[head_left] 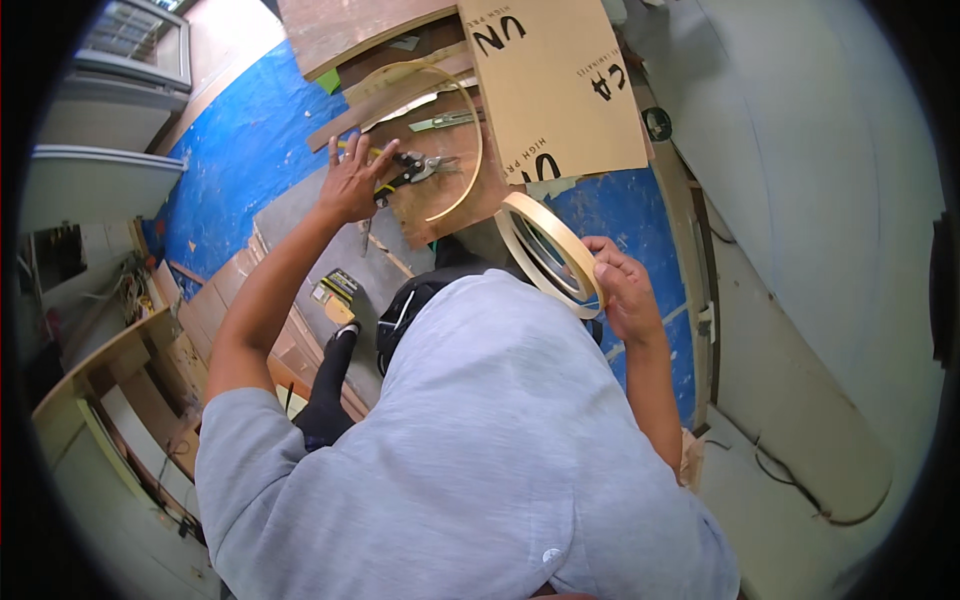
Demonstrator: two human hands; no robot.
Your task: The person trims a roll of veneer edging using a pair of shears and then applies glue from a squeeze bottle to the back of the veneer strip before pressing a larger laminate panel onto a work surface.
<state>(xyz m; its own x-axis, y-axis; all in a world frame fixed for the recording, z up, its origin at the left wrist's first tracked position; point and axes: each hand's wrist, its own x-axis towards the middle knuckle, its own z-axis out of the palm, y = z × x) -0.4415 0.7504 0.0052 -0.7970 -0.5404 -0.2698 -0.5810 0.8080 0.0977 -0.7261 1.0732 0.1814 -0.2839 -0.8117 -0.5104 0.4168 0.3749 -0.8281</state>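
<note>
My left hand is over the handles of a pair of snips with yellow and black grips. Its fingers are spread, touching or just above the grips; the snips' metal jaws point right. In my right hand is a roll of pale edge banding, pinched at its lower right rim and tilted in front of my body. A loose strip of the same pale banding curves around the snips on the brown work board. Beyond the snips lies a utility knife.
A large tan sheet with black lettering lies at the far side. Blue floor covering spreads left and right. By my foot sits a yellow and black box-like item. A pale panel stands along the right; wooden shelving is on the left.
</note>
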